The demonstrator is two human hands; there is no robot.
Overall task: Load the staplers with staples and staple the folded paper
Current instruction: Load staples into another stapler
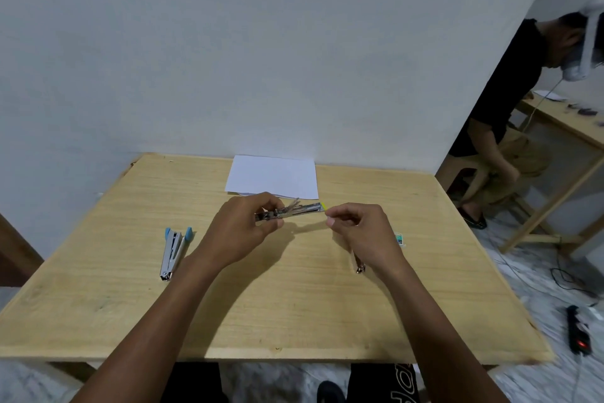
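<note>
I am seeing my left hand (242, 226) near the centre of the frame, its grip closing around the hinge end of an opened metal stapler (289, 210) and holding it above the tabletop (294, 304). The stapler's staple channel is pointing toward the right of the frame, with a yellow-green tip at its far end; I cannot tell whether any staples are sitting in the channel. My right hand (359, 229) is hovering just right of that tip, thumb and forefinger pinching together, but I cannot tell whether a staple strip is between them.

A second stapler with blue ends (175, 250) is lying opened out on the tabletop at centre left, well apart from the hands. Its channel is too small for me to read. A further metal piece (359, 267) is peeking out under my right wrist. A small box (399, 238) is sitting just right of the right hand; its contents are not visible to me. The folded paper (273, 176) is lying at the tabletop's far edge, against the wall, just above the hands.
</note>
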